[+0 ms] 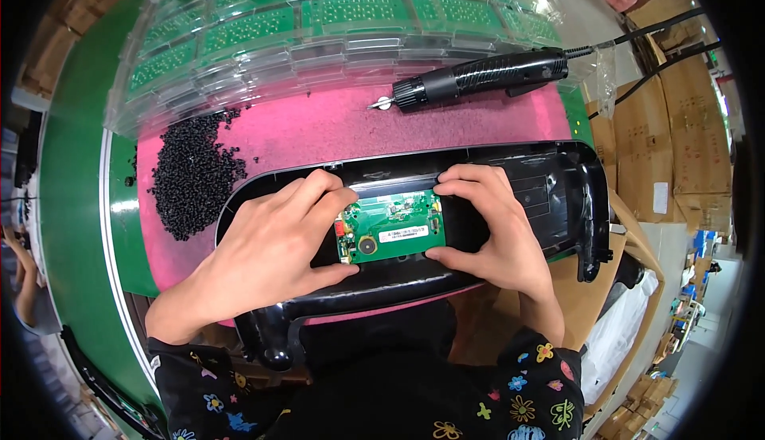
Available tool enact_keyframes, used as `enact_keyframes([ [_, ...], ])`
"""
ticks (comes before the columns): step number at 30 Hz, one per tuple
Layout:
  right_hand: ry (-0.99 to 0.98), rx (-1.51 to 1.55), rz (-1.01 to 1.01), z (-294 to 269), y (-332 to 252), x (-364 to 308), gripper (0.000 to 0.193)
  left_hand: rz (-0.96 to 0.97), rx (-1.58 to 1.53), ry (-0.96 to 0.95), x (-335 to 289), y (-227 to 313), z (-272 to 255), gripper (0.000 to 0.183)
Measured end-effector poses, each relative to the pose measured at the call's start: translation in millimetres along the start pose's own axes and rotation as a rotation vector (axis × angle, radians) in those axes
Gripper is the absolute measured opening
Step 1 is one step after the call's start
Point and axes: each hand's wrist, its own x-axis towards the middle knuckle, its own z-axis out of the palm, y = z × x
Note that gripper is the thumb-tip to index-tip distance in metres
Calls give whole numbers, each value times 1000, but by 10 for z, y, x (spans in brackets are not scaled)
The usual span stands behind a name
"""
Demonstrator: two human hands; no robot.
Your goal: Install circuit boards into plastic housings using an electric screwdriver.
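Observation:
A green circuit board (pixel 398 221) with a white label and a round black part lies within a long black plastic housing (pixel 518 193). My left hand (pixel 291 233) grips the board's left end, thumb at the near corner and fingers at the far one. At the opposite end, my right hand (pixel 494 229) holds it the same way, finger and thumb on the two right corners. Whether the board rests fully on the housing's floor I cannot tell. Beyond the housing, a black electric screwdriver (pixel 482 79) lies on the pink mat, its bit pointing left.
A heap of small black screws (pixel 191 173) sits on the left of the pink mat (pixel 319 121). Clear plastic trays (pixel 335 45) of green boards stand along the back. Cardboard boxes (pixel 669 137) are at the right, and a white plastic bag (pixel 625 332) is at the lower right.

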Motion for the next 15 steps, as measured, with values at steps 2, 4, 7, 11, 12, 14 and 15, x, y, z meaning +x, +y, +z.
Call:
enact_keyframes([
  [2,-9,-2,-1,5,8,0,65,-3,2,-5,-2,4,0,62],
  [4,-13,1,-5,29,20,7,65,-5,12,2,-18,-1,9,63],
  [7,-15,-11,1,13,1,6,66,13,14,15,-10,-1,5,62],
  [11,-62,-23,9,-15,-4,13,65,24,22,27,-10,-23,24,62],
  [12,-64,-20,5,-20,-8,15,65,12,4,20,-11,-25,25,65],
  [14,-58,-16,3,-20,-12,18,64,-8,-13,13,-17,-26,23,69],
  [15,-62,-12,-2,-19,-11,20,64,-1,-11,14,-22,-26,21,69],
])
